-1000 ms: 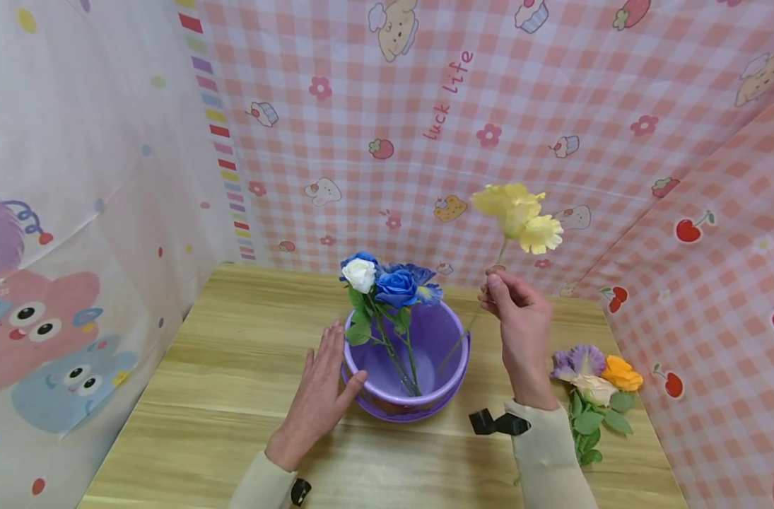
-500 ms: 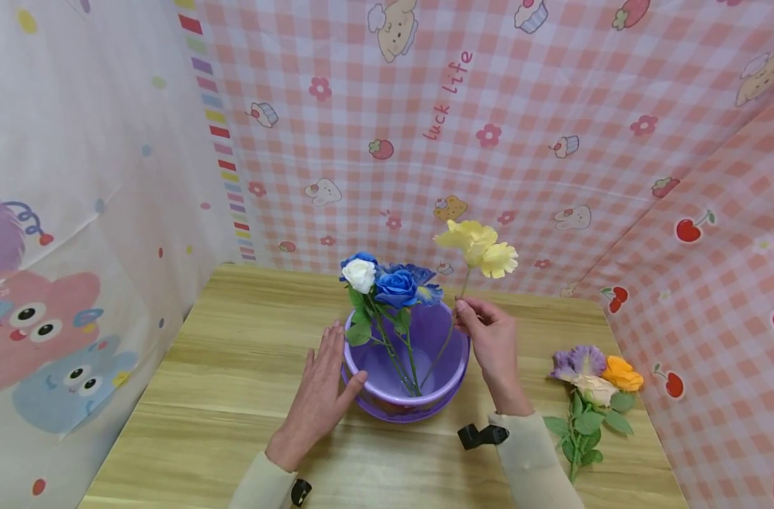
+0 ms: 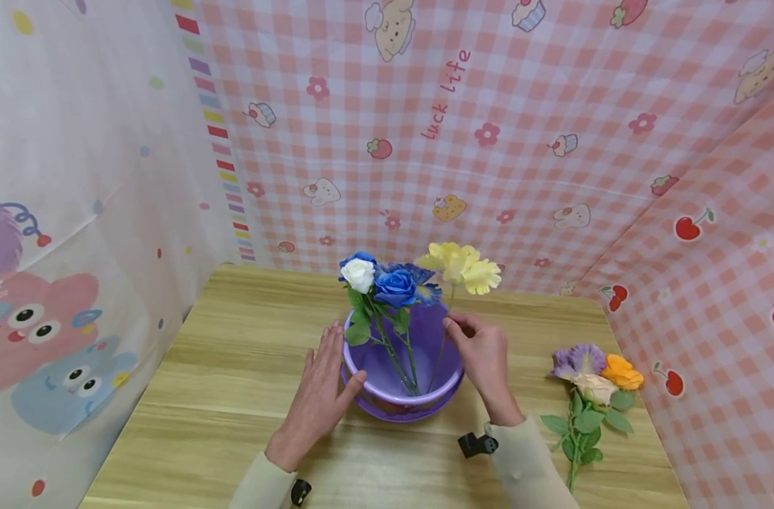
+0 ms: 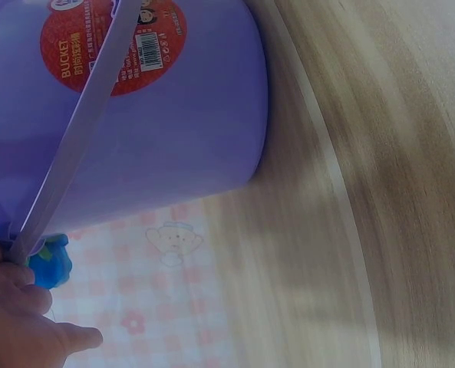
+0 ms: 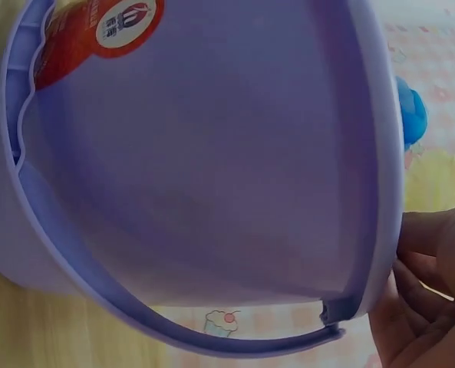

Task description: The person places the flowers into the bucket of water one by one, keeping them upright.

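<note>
A purple bucket (image 3: pixel 402 399) stands on the table with a white rose (image 3: pixel 358 276), a blue rose (image 3: pixel 396 289) and other blue petals leaning out of it. My left hand (image 3: pixel 319 396) rests against its left rim, fingers extended. At the right rim, my right hand (image 3: pixel 485 358) pinches the stem of a yellow flower (image 3: pixel 461 267) between thumb and fingers. That stem reaches down inside, its lower end close to the other stems. In the right wrist view the fingers (image 5: pixel 423 230) are right at the rim, and the yellow petals (image 5: pixel 440 188) show behind it.
Several loose flowers lie at the table's right: a purple one (image 3: pixel 579 360), an orange one (image 3: pixel 623 373) and a cream rose (image 3: pixel 594 389). The bucket's handle (image 5: pixel 212 345) hangs down outside it. Checked cloth (image 3: pixel 387 191) rises behind the wooden table (image 3: pixel 247 311).
My right hand has moved left and down with the yellow flower, from beyond the right rim to the rim itself, lowering the stem further inside. My left hand has stayed in place.
</note>
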`<action>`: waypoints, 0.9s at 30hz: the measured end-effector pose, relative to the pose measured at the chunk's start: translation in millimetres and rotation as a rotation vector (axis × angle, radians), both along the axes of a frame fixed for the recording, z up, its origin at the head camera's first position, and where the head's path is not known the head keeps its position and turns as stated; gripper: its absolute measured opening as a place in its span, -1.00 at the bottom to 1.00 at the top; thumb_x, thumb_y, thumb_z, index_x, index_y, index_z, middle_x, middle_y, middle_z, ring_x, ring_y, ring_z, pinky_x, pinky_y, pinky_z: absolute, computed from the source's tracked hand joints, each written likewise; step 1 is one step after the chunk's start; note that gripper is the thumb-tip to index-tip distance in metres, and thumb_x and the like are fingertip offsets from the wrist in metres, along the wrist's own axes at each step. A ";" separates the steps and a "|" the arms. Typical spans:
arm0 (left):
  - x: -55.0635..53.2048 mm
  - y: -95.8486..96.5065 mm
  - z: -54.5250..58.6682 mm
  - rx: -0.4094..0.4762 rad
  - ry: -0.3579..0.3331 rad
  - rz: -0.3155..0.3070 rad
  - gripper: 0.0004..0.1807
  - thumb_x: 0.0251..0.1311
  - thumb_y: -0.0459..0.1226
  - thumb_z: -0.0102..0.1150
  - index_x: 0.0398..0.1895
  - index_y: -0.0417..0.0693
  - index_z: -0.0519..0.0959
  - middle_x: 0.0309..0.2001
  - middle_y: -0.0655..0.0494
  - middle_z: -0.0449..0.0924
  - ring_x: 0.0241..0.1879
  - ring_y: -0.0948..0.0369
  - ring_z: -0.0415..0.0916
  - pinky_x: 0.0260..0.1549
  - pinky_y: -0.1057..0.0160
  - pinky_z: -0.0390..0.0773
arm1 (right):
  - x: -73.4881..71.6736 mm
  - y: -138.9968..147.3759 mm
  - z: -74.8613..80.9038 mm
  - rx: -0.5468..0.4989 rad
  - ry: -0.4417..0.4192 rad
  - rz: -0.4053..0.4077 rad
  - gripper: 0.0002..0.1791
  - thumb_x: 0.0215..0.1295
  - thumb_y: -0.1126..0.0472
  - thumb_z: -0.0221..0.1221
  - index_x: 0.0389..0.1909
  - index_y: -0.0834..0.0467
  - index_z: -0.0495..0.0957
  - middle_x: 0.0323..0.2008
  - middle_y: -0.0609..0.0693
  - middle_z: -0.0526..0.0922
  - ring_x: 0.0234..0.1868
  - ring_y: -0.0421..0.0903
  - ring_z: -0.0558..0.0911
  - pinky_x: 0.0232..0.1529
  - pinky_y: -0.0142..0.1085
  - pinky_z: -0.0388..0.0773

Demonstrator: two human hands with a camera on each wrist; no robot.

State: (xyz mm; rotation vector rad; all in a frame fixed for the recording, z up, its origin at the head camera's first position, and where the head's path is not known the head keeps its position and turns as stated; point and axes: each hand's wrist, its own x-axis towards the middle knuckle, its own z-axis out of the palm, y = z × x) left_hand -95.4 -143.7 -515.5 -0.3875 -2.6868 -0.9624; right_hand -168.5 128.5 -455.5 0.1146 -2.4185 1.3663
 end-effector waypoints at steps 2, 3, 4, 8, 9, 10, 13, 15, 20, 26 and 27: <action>0.0 0.3 0.1 -0.001 0.000 -0.001 -0.06 0.53 0.12 -0.04 0.67 -0.24 -0.14 0.66 -0.20 -0.14 0.63 -0.12 -0.16 0.50 -0.34 -0.09 | 1.7 -1.1 0.8 0.094 0.030 -0.016 -0.88 0.25 0.24 0.45 -0.27 0.22 0.82 -0.44 0.03 0.80 -0.46 -0.14 0.73 -0.44 -0.42 0.58; 0.0 0.4 0.1 -0.002 0.001 -0.001 -0.06 0.53 0.12 -0.04 0.67 -0.25 -0.14 0.66 -0.20 -0.13 0.63 -0.12 -0.16 0.49 -0.34 -0.08 | 2.0 -1.5 1.0 0.132 0.043 -0.021 -0.88 0.25 0.23 0.46 -0.27 0.21 0.82 -0.44 0.02 0.80 -0.46 -0.12 0.73 -0.44 -0.38 0.57; 0.0 0.6 0.2 -0.003 0.000 -0.001 -0.06 0.53 0.12 -0.03 0.67 -0.25 -0.14 0.66 -0.20 -0.14 0.63 -0.12 -0.16 0.49 -0.34 -0.09 | 2.6 -2.0 1.3 0.160 0.053 -0.022 -0.88 0.24 0.22 0.46 -0.28 0.21 0.83 -0.44 0.01 0.80 -0.47 -0.11 0.72 -0.43 -0.34 0.58; -0.2 1.2 0.5 -0.009 -0.009 -0.002 -0.06 0.53 0.12 -0.04 0.67 -0.24 -0.14 0.67 -0.15 -0.18 0.63 -0.11 -0.17 0.50 -0.33 -0.09 | 4.5 -3.7 2.1 0.254 0.073 -0.023 -0.88 0.24 0.21 0.46 -0.29 0.19 0.83 -0.45 0.01 0.80 -0.49 -0.09 0.71 -0.44 -0.19 0.57; -0.3 1.4 0.6 -0.012 -0.012 -0.001 -0.06 0.53 0.13 -0.04 0.67 -0.24 -0.14 0.67 -0.13 -0.20 0.63 -0.10 -0.18 0.50 -0.33 -0.09 | 4.5 -3.9 2.0 0.276 0.077 -0.021 -0.88 0.24 0.20 0.46 -0.29 0.19 0.83 -0.45 0.01 0.80 -0.49 -0.08 0.71 -0.44 -0.18 0.57; -0.4 1.6 0.6 -0.013 -0.015 -0.001 -0.06 0.53 0.13 -0.04 0.67 -0.24 -0.15 0.67 -0.11 -0.21 0.63 -0.09 -0.18 0.50 -0.33 -0.09 | 5.3 -4.2 2.3 0.296 0.077 -0.018 -0.87 0.24 0.20 0.46 -0.30 0.19 0.83 -0.46 0.01 0.80 -0.50 -0.08 0.71 -0.45 -0.16 0.56; -0.8 2.1 0.6 -0.014 -0.017 -0.002 -0.06 0.53 0.13 -0.04 0.67 -0.24 -0.14 0.67 -0.09 -0.22 0.63 -0.08 -0.19 0.50 -0.33 -0.09 | 6.9 -4.6 3.2 0.342 0.080 -0.008 -0.87 0.25 0.19 0.45 -0.30 0.19 0.83 -0.47 0.01 0.79 -0.49 -0.07 0.71 -0.45 -0.12 0.57; -1.0 2.4 0.5 -0.014 -0.013 -0.002 -0.06 0.53 0.13 -0.04 0.67 -0.24 -0.14 0.67 -0.13 -0.20 0.63 -0.09 -0.18 0.50 -0.33 -0.09 | 8.5 -4.3 3.8 0.343 0.077 0.001 -0.88 0.25 0.20 0.45 -0.29 0.18 0.83 -0.46 0.01 0.79 -0.48 -0.06 0.72 -0.43 -0.09 0.58; -1.4 2.8 0.2 -0.022 -0.005 0.001 -0.06 0.53 0.14 -0.05 0.67 -0.24 -0.14 0.66 -0.18 -0.15 0.62 -0.13 -0.15 0.49 -0.33 -0.08 | 14.4 0.7 2.1 0.239 0.065 0.038 -0.86 0.28 0.23 0.43 -0.19 0.19 0.82 -0.33 0.01 0.82 -0.36 -0.07 0.76 -0.31 -0.16 0.68; -1.2 2.1 1.4 -0.023 -0.015 0.003 -0.06 0.53 0.12 -0.04 0.67 -0.24 -0.15 0.67 -0.13 -0.21 0.63 -0.12 -0.18 0.50 -0.31 -0.10 | 25.3 12.9 -4.4 -0.008 0.076 0.100 -0.84 0.30 0.29 0.41 -0.12 0.20 0.80 -0.20 0.03 0.82 -0.25 -0.11 0.77 -0.25 -0.45 0.69; -1.2 1.9 1.6 -0.020 -0.013 0.004 -0.06 0.53 0.11 -0.03 0.67 -0.24 -0.15 0.67 -0.15 -0.20 0.63 -0.12 -0.18 0.50 -0.31 -0.10 | 27.2 15.1 -5.1 -0.047 0.077 0.107 -0.84 0.31 0.29 0.41 -0.12 0.19 0.79 -0.18 0.04 0.81 -0.23 -0.13 0.77 -0.24 -0.48 0.68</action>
